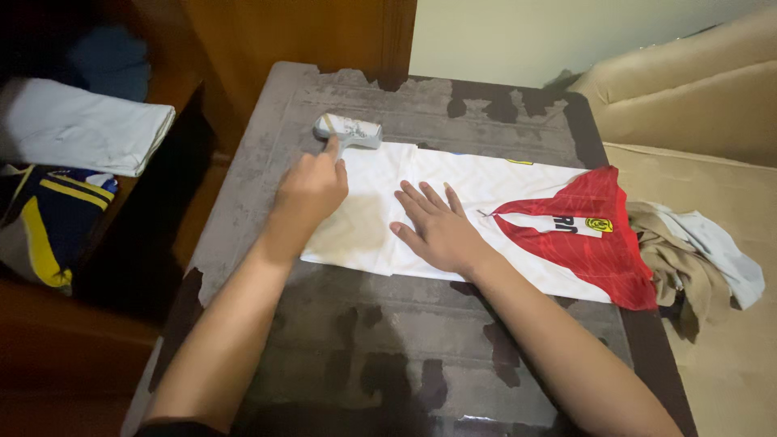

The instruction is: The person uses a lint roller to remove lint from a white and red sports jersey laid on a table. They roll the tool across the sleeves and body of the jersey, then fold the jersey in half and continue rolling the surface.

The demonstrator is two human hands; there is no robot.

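A white and red shirt (pixel 518 202) lies spread flat across a worn grey table (pixel 405 340). My left hand (pixel 312 190) grips the handle of a lint roller (pixel 350 129), whose white drum rests at the shirt's far left edge. My right hand (pixel 437 226) presses flat on the white part of the shirt, fingers spread, holding nothing. The red part of the shirt with a yellow badge (pixel 600 225) lies to the right of that hand.
Crumpled beige and white cloths (pixel 696 251) sit on a beige sofa (pixel 696 105) to the right. A folded white garment (pixel 81 129) and a blue and yellow one (pixel 48 218) lie on wooden shelves at left. The table's surface is peeling in dark patches.
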